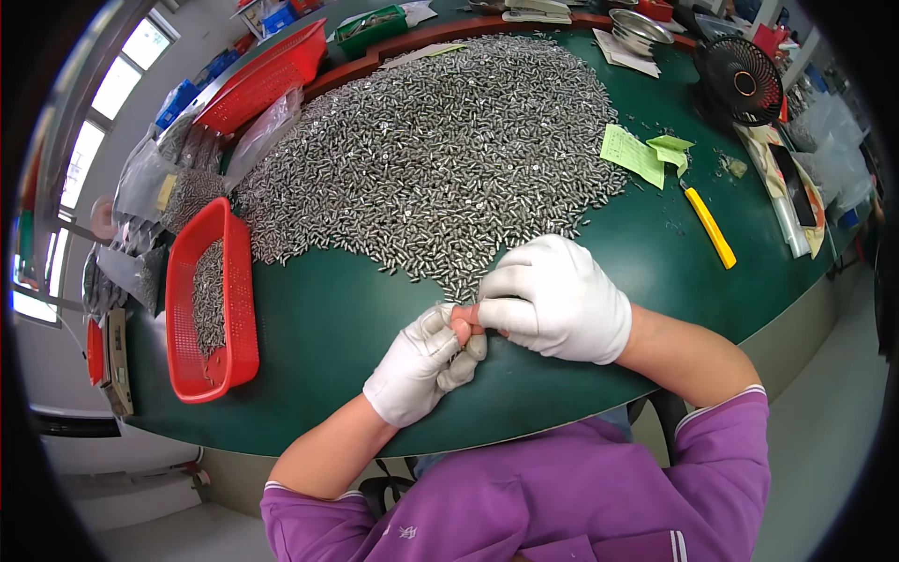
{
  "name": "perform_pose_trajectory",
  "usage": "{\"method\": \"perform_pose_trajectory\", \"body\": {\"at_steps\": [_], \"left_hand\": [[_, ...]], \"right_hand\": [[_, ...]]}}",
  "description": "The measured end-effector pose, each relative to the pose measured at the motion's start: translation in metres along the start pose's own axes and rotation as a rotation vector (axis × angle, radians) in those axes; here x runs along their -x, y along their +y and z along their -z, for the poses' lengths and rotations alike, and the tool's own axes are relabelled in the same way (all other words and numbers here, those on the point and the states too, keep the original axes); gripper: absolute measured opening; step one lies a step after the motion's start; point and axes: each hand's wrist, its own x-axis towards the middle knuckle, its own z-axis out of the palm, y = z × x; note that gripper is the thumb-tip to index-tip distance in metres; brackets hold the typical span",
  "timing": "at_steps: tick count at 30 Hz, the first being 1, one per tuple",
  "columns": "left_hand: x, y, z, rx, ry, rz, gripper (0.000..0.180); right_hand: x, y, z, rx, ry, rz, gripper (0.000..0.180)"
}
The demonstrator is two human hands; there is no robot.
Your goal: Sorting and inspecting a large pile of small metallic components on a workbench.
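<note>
My left hand (419, 365) and my right hand (559, 300) meet in front of me, just above the table's near part. Both wear white gloves, with some bare fingertips showing between them. The fingers of each hand are closed in a pinch against the other's; anything between them is too small or hidden to make out. Right beyond my fingertips, a large heap of small silvery metal pins (421, 159) spreads over the green table (328, 375), narrowing to a tip near my hands. To the left stands a red plastic basket (243, 323) with more such pins inside.
A yellow cutter (710, 228) and green paper slips (634, 155) lie right of the heap. Farther right stands a black fan (740, 80). At the back are a metal bowl (641, 32) and a green tray (371, 30). Plastic bags (140, 187) crowd the left edge.
</note>
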Motion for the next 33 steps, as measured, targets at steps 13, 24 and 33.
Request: {"method": "perform_pose_trajectory", "body": {"at_steps": [13, 24, 33], "left_hand": [[-0.001, 0.0, 0.006, 0.057, 0.004, -0.037, 0.02], [0.004, 0.018, 0.015, 0.327, -0.025, -0.068, 0.019], [0.081, 0.14, 0.133, -0.293, 0.709, -1.085, 0.019]], "right_hand": [[0.004, 0.005, -0.001, 0.04, -0.012, -0.114, 0.018], [0.003, 0.01, 0.001, 0.066, -0.141, -0.167, 0.017], [0.005, 0.014, 0.006, 0.091, -0.117, -0.194, 0.011]]}}
